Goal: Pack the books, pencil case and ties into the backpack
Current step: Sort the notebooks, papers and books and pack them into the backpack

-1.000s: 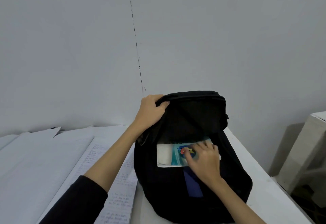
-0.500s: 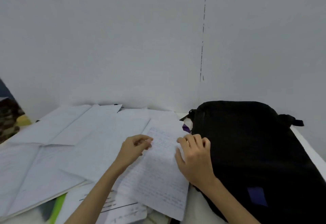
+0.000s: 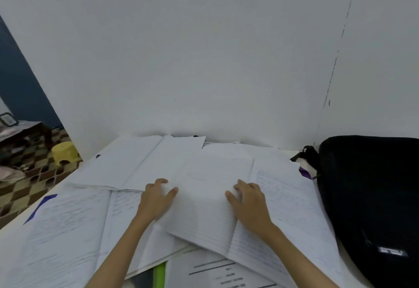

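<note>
While open books [image 3: 140, 197] covered the white table [image 3: 6, 240] before me, the black backpack [image 3: 371, 197] lay at the right. On one open book [image 3: 210, 197] rested my left hand [image 3: 156, 199] and right hand [image 3: 249, 201], fingers loosely spread, gripping nothing.

Open books [image 3: 204, 197] overlap across the table [image 3: 6, 238]; backpack [image 3: 374, 197] at their right
</note>
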